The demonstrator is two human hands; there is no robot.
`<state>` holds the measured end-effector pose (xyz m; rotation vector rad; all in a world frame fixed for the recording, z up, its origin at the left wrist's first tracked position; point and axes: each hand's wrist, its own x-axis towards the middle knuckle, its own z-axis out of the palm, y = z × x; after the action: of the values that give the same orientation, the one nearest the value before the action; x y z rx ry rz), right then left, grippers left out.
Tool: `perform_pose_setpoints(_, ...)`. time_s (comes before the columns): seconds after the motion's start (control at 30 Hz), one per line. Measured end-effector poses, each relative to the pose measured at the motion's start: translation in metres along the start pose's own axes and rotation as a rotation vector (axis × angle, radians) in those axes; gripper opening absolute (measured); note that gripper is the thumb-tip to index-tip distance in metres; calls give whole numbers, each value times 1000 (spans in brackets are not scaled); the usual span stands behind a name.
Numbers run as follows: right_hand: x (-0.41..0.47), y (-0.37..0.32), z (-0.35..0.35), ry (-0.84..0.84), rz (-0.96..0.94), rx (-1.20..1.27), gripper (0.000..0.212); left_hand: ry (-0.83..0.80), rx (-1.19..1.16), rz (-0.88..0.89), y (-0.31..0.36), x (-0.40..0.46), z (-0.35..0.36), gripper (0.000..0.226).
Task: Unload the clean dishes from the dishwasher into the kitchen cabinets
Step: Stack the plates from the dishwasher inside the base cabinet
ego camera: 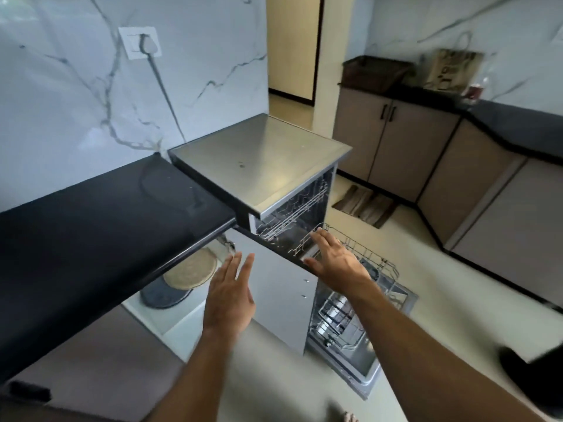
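Reaching with straight, spread fingers, both hands flank the dishwasher beside the black counter.

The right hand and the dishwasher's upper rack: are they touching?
Touching. In the head view, the right hand lies with straight fingers on the near rim of the pulled-out upper rack; no gap shows between them.

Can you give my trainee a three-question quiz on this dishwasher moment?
1. True or false: the right hand grips a plate.
2. Which rack is pulled out under the right hand: A) upper rack, B) lower rack?
3. What does the left hand hold?

Key:
1. False. Its fingers are spread open at the rack's edge.
2. A. The lower rack sits out over the lowered door.
3. Nothing. It is open, in front of the dishwasher side panel.
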<state>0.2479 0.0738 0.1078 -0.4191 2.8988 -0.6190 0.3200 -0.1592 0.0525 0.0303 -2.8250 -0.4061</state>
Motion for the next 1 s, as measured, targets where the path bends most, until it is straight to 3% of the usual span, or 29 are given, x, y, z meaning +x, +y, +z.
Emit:
perform_pose_setpoints(0.2, -20, 56, -16, 4, 100, 14, 69, -93, -37, 118, 50, 4, 29, 67)
perform_pose_setpoints(0.37, -27, 103, -25, -14, 159, 49, 77, -113, -69, 117, 95, 16, 52, 66)
perform_pose_setpoints(0.73, 1, 239, -59, -86, 101, 33, 82, -124, -37, 14, 216, 44, 108, 67)
perform_pose_setpoints(1.0, 49, 273, -44, -206, 76, 46, 83, -176, -100, -71, 230, 60, 145, 73)
